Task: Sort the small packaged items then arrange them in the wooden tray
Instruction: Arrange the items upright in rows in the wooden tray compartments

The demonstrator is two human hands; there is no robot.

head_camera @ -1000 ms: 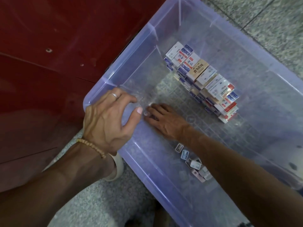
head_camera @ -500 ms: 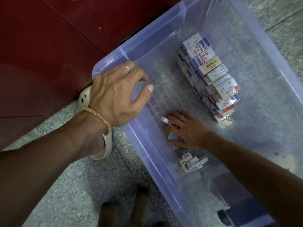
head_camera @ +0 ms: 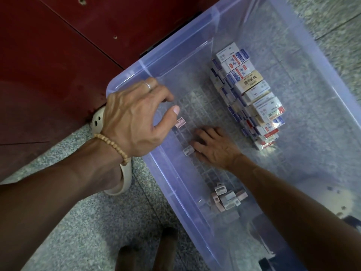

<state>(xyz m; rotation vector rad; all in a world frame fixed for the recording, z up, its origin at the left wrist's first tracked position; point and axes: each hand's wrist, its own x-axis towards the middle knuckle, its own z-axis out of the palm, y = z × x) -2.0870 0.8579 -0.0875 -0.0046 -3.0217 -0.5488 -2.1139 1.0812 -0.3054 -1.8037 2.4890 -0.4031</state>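
right hand [head_camera: 213,147] slid nearer small box [head_camera: 188,150], fingers flat, left hand [head_camera: 134,118] curled empty

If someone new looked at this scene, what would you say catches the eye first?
The clear plastic bin on the speckled floor, with a neat stack of small printed boxes along its far side. Then the right hand flat on the bin floor beside a loose small item, and the left hand over its near rim.

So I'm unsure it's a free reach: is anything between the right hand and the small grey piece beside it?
Nothing visible: the right hand lies flat on the bin floor, fingertips right beside the grey piece.
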